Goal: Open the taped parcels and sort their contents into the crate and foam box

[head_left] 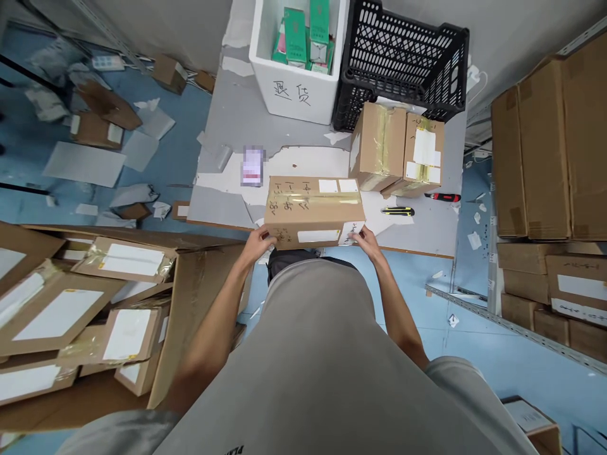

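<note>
A taped cardboard box (313, 213) with handwriting and white labels sits at the table's front edge, its near side facing me. My left hand (260, 245) grips its lower left corner, thumb on the near face. At the lower right corner my right hand (367, 242) holds it the same way, thumb by a white label. The fingers under the box are hidden. Two more taped cardboard boxes, one larger (379, 145) and one narrower (423, 151), stand behind it to the right. A yellow-and-black utility knife (397, 211) lies just right of the held box.
On the table (222, 95) are a white foam bin (298, 95) with green boxes, a black plastic crate (403, 57), a red-and-black knife (442, 198) and a blurred purple item (253, 166). A large carton (199, 297) of parcels stands left; shelved boxes (540, 145) stand right.
</note>
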Demonstrator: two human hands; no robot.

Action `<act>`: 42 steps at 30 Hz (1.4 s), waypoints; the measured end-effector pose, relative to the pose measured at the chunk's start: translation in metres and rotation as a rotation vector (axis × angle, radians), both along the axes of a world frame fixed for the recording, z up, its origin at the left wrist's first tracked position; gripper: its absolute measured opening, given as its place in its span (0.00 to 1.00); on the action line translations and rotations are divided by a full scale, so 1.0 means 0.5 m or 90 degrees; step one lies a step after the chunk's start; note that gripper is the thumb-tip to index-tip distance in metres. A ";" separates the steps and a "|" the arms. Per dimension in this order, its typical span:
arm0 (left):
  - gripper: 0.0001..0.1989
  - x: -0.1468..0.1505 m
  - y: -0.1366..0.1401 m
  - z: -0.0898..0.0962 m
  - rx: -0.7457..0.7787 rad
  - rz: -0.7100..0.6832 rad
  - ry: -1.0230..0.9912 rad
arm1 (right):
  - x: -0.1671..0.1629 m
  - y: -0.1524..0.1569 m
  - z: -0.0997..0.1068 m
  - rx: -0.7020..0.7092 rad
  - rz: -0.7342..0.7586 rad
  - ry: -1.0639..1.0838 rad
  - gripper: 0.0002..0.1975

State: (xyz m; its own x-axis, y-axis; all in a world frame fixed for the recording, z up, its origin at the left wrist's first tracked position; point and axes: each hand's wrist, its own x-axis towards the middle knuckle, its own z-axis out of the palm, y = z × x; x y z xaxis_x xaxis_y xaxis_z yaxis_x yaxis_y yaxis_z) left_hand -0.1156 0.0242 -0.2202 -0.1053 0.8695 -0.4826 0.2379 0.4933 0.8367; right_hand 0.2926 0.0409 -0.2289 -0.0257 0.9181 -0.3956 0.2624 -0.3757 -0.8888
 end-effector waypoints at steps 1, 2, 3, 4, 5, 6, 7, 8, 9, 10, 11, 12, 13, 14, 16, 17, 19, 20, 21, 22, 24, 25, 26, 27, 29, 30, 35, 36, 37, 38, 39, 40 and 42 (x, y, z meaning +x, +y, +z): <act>0.19 -0.004 0.000 0.014 0.005 -0.001 -0.004 | -0.002 0.000 0.013 0.010 -0.006 0.003 0.29; 0.19 -0.008 0.000 0.027 0.013 0.001 -0.005 | -0.005 0.001 0.026 0.022 -0.012 0.001 0.29; 0.20 -0.009 0.001 0.037 0.022 0.009 -0.003 | -0.008 0.003 0.038 0.034 -0.020 -0.006 0.30; 0.22 -0.009 0.004 0.046 0.030 0.023 0.001 | -0.013 0.005 0.046 0.042 -0.029 -0.019 0.32; 0.23 -0.007 0.008 0.051 0.033 0.038 0.006 | -0.019 0.008 0.052 0.043 -0.037 -0.038 0.33; 0.24 -0.003 0.012 0.054 0.030 0.052 0.012 | -0.025 0.011 0.055 0.035 -0.041 -0.062 0.35; 0.25 0.002 0.018 0.054 0.019 0.064 0.018 | -0.031 0.015 0.054 0.021 -0.040 -0.090 0.37; 0.26 0.008 0.024 0.051 0.002 0.074 0.022 | -0.036 0.018 0.050 0.007 -0.034 -0.115 0.39; 0.26 0.013 0.029 0.046 -0.016 0.081 0.025 | -0.041 0.020 0.043 -0.003 -0.025 -0.131 0.41; 0.26 0.017 0.033 0.039 -0.031 0.086 0.023 | -0.044 0.021 0.034 -0.005 -0.016 -0.135 0.42; 0.27 0.020 0.034 0.030 -0.036 0.094 0.018 | -0.047 0.020 0.025 -0.003 -0.014 -0.125 0.42; 0.28 0.021 0.033 0.021 -0.032 0.104 0.011 | -0.047 0.018 0.014 0.001 -0.018 -0.103 0.43; 0.30 0.019 0.030 0.011 -0.021 0.116 -0.002 | -0.045 0.014 0.004 0.000 -0.030 -0.073 0.43; 0.33 0.015 0.024 0.000 -0.011 0.129 -0.019 | -0.041 0.007 -0.006 -0.007 -0.050 -0.043 0.44; 0.36 0.006 0.007 -0.021 -0.014 0.165 -0.039 | -0.031 -0.009 -0.023 -0.032 -0.091 -0.012 0.44; 0.35 0.002 -0.003 -0.030 -0.025 0.183 -0.037 | -0.025 -0.019 -0.029 -0.041 -0.104 -0.014 0.42; 0.30 -0.003 -0.024 -0.046 -0.046 0.204 -0.016 | -0.018 -0.040 -0.036 -0.044 -0.104 -0.036 0.37; 0.28 -0.003 -0.033 -0.053 -0.051 0.206 -0.002 | -0.017 -0.050 -0.037 -0.043 -0.092 -0.044 0.35; 0.26 -0.001 -0.041 -0.058 -0.052 0.200 0.006 | -0.018 -0.059 -0.038 -0.042 -0.077 -0.047 0.32; 0.24 0.002 -0.048 -0.061 -0.053 0.190 0.008 | -0.021 -0.067 -0.037 -0.042 -0.064 -0.045 0.30; 0.21 0.009 -0.056 -0.064 -0.055 0.171 0.014 | -0.030 -0.076 -0.032 -0.037 -0.045 -0.044 0.28; 0.21 0.012 -0.057 -0.063 -0.055 0.164 0.019 | -0.035 -0.076 -0.028 -0.032 -0.041 -0.046 0.26; 0.20 0.014 -0.056 -0.060 -0.054 0.158 0.024 | -0.038 -0.075 -0.024 -0.027 -0.039 -0.050 0.25; 0.18 0.015 -0.053 -0.056 -0.053 0.154 0.029 | -0.040 -0.071 -0.018 -0.020 -0.040 -0.054 0.25; 0.16 0.014 -0.042 -0.040 -0.047 0.147 0.033 | -0.039 -0.057 -0.001 -0.008 -0.045 -0.064 0.24; 0.16 0.011 -0.034 -0.029 -0.035 0.144 0.036 | -0.037 -0.049 0.010 0.001 -0.048 -0.068 0.25; 0.22 -0.003 0.011 0.041 0.132 0.116 0.124 | -0.023 0.003 0.080 0.111 -0.060 -0.148 0.31; 0.23 -0.004 0.020 0.053 0.159 0.108 0.146 | -0.023 0.012 0.092 0.128 -0.059 -0.173 0.31; 0.24 -0.003 0.028 0.062 0.176 0.103 0.163 | -0.024 0.022 0.101 0.136 -0.056 -0.196 0.31; 0.23 0.000 0.037 0.068 0.180 0.103 0.175 | -0.026 0.030 0.107 0.136 -0.052 -0.216 0.31; 0.23 0.004 0.046 0.071 0.177 0.109 0.181 | -0.030 0.039 0.110 0.131 -0.050 -0.232 0.31; 0.22 0.009 0.055 0.072 0.170 0.118 0.184 | -0.035 0.046 0.110 0.128 -0.050 -0.244 0.30; 0.21 0.019 0.074 0.067 0.161 0.139 0.189 | -0.047 0.062 0.104 0.131 -0.055 -0.266 0.29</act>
State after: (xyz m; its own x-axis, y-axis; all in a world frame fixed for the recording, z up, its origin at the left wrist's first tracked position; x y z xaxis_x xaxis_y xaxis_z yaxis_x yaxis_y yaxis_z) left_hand -0.1060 0.0614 -0.1869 -0.4015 0.8982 -0.1790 0.3995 0.3476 0.8483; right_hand 0.2690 0.0717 -0.1771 0.1762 0.9703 -0.1655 0.5888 -0.2386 -0.7722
